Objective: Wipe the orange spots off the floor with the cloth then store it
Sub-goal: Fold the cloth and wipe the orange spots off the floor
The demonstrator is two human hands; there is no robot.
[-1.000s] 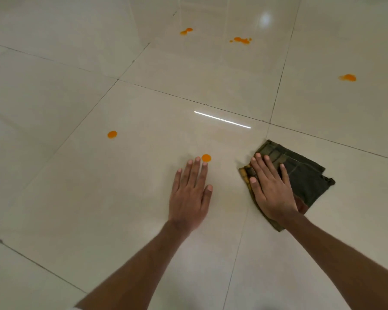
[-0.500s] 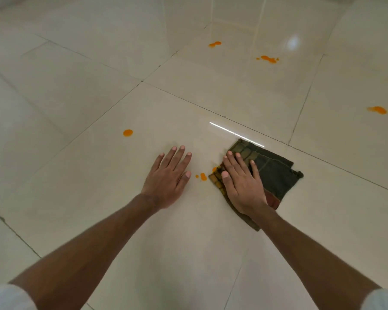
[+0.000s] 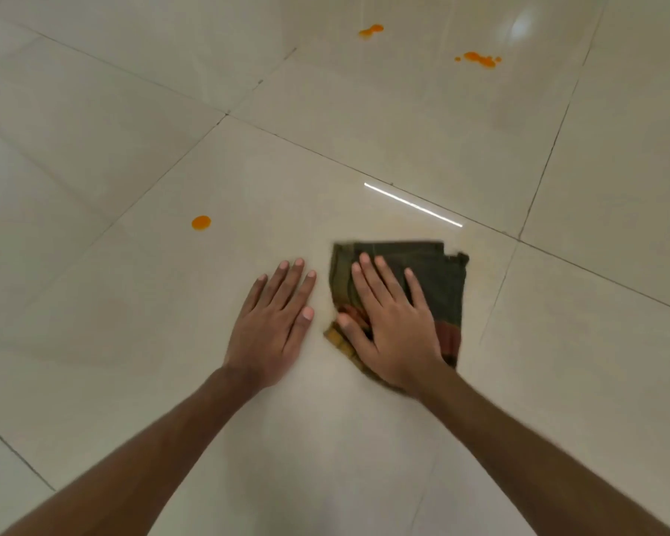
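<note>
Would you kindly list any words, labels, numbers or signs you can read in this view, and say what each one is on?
None: no readable text anywhere.
The cloth under the right hand shows only stripes, blurred by motion.
The floor, its orange spots and the left hand bear no writing.
</note>
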